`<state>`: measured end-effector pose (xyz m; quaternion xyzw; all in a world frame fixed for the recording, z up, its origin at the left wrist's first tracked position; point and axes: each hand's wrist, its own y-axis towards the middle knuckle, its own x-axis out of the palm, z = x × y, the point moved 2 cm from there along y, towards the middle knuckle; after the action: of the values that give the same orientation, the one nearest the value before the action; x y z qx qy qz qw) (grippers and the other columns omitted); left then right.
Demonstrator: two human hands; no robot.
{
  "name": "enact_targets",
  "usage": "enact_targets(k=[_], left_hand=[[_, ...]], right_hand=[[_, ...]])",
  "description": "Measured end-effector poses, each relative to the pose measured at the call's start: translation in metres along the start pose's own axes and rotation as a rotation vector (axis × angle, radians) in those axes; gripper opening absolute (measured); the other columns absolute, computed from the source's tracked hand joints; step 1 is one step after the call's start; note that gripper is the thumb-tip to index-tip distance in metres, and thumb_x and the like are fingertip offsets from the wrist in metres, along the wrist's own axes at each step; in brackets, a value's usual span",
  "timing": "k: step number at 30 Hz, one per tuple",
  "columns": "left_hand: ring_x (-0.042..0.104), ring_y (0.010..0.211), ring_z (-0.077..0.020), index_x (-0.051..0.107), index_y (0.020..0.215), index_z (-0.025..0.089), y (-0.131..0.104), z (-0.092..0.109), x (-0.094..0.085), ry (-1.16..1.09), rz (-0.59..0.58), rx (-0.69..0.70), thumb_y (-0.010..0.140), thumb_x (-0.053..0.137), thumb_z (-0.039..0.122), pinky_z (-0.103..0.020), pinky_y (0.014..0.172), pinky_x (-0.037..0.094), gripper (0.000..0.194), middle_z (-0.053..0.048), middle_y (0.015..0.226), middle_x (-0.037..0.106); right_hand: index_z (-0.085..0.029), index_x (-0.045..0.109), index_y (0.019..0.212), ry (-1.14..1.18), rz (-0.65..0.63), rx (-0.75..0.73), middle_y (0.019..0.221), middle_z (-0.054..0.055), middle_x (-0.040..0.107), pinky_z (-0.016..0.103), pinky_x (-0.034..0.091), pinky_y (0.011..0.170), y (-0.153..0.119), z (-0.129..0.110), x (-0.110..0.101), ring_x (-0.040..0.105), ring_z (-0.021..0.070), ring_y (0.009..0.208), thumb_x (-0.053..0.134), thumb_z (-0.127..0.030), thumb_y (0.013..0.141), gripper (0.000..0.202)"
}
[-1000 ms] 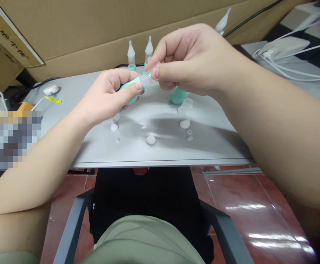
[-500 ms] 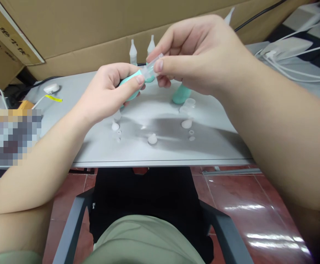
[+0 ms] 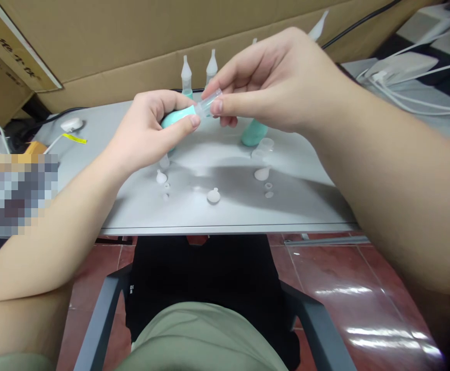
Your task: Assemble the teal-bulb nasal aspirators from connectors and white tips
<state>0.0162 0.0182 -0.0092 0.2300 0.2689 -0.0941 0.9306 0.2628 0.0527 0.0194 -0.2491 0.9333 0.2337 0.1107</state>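
Note:
My left hand (image 3: 157, 123) is closed around a mint-green squeeze bulb (image 3: 176, 117), which it holds tilted above the table. At the bulb's neck sits a clear plastic tube (image 3: 208, 102), touching it end to end. Between thumb and fingers, my right hand (image 3: 256, 87) pinches this tube. Whether the tube is fully seated in the bulb I cannot tell. On the table below lie small white cone-shaped tips (image 3: 213, 196), one of them (image 3: 262, 174) to the right and another (image 3: 161, 176) to the left, with small rings (image 3: 269, 186) and discs near them.
Behind my hands stand green bulbs with white nozzles (image 3: 186, 69), and another green bulb (image 3: 254, 133) is partly hidden by my right hand. Clear plastic pieces (image 3: 264, 148) lie at the right. White cables (image 3: 395, 93) run along the far right; a cardboard wall (image 3: 124, 46) closes the back.
Both hands have shifted slightly left and down with the bulb and tube, which now lie at a flatter angle. The grips look the same.

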Motion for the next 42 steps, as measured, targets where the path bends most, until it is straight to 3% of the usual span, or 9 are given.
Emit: enact_targets(k=[8, 13, 20, 25, 29, 33, 38, 42], left_hand=[[0.065, 0.084, -0.0212, 0.094, 0.119, 0.029, 0.004, -0.012, 0.000, -0.021, 0.027, 0.072, 0.113, 0.099, 0.072, -0.042, 0.081, 0.052, 0.043, -0.002, 0.104, 0.089], [0.065, 0.079, -0.0192, 0.095, 0.111, 0.026, 0.001, -0.002, 0.001, -0.025, 0.066, 0.038, 0.109, 0.105, 0.060, -0.040, 0.077, 0.052, 0.035, -0.002, 0.097, 0.088], [0.068, 0.075, -0.0208, 0.097, 0.108, 0.025, -0.002, 0.010, -0.002, 0.015, 0.063, 0.004, 0.105, 0.103, 0.046, -0.039, 0.076, 0.057, 0.022, -0.002, 0.092, 0.088], [0.071, 0.078, -0.0241, 0.097, 0.106, 0.027, -0.001, 0.007, -0.001, 0.032, 0.087, 0.015, 0.103, 0.103, 0.052, -0.041, 0.075, 0.058, 0.026, -0.005, 0.096, 0.089], [0.070, 0.077, -0.0240, 0.095, 0.107, 0.027, 0.003, -0.001, 0.001, 0.012, 0.104, 0.098, 0.104, 0.101, 0.062, -0.043, 0.078, 0.057, 0.036, -0.006, 0.098, 0.087], [0.076, 0.085, -0.0265, 0.090, 0.104, 0.024, 0.003, -0.004, 0.002, 0.034, 0.078, 0.167, 0.105, 0.098, 0.071, -0.044, 0.083, 0.061, 0.047, -0.007, 0.098, 0.087], [0.079, 0.097, -0.0295, 0.092, 0.111, 0.027, -0.002, 0.000, -0.001, 0.027, 0.046, 0.051, 0.109, 0.097, 0.060, -0.044, 0.086, 0.064, 0.034, -0.005, 0.104, 0.093], [0.079, 0.100, -0.0308, 0.093, 0.114, 0.031, 0.001, -0.002, -0.001, 0.004, 0.054, 0.065, 0.107, 0.100, 0.059, -0.046, 0.086, 0.062, 0.029, -0.004, 0.105, 0.093]], right_hand=[[-0.026, 0.096, 0.088, 0.013, 0.048, -0.010, 0.078, -0.003, 0.086, 0.023, 0.057, 0.062, -0.003, -0.002, 0.004, 0.077, 0.0105, 0.069, 0.089, 0.004, 0.100, 0.033], [-0.026, 0.095, 0.087, 0.029, 0.029, -0.009, 0.085, -0.003, 0.090, 0.024, 0.058, 0.064, -0.003, -0.002, 0.006, 0.077, 0.0094, 0.069, 0.086, 0.006, 0.100, 0.035], [-0.029, 0.098, 0.093, -0.017, -0.024, 0.024, 0.086, -0.004, 0.091, 0.025, 0.063, 0.071, -0.001, 0.004, -0.002, 0.081, 0.0118, 0.076, 0.091, -0.006, 0.098, 0.025], [-0.031, 0.098, 0.093, -0.045, -0.011, -0.006, 0.089, -0.003, 0.092, 0.026, 0.063, 0.071, -0.003, 0.002, 0.000, 0.083, 0.0120, 0.078, 0.089, -0.006, 0.098, 0.027], [-0.031, 0.095, 0.088, -0.020, 0.037, -0.034, 0.094, -0.002, 0.093, 0.027, 0.067, 0.075, -0.004, 0.001, 0.006, 0.082, 0.0130, 0.078, 0.094, -0.008, 0.095, 0.025], [-0.032, 0.097, 0.090, 0.000, -0.005, -0.027, 0.095, -0.001, 0.094, 0.029, 0.070, 0.077, -0.003, 0.006, 0.007, 0.083, 0.0150, 0.079, 0.096, -0.012, 0.094, 0.021], [-0.026, 0.098, 0.092, 0.102, -0.015, -0.025, 0.089, 0.002, 0.092, 0.030, 0.068, 0.075, -0.001, 0.010, 0.007, 0.080, 0.0163, 0.076, 0.094, -0.002, 0.090, 0.024], [-0.024, 0.094, 0.092, 0.102, -0.020, -0.020, 0.088, 0.001, 0.089, 0.030, 0.065, 0.073, -0.002, 0.008, 0.009, 0.078, 0.0149, 0.074, 0.094, 0.003, 0.095, 0.027]])
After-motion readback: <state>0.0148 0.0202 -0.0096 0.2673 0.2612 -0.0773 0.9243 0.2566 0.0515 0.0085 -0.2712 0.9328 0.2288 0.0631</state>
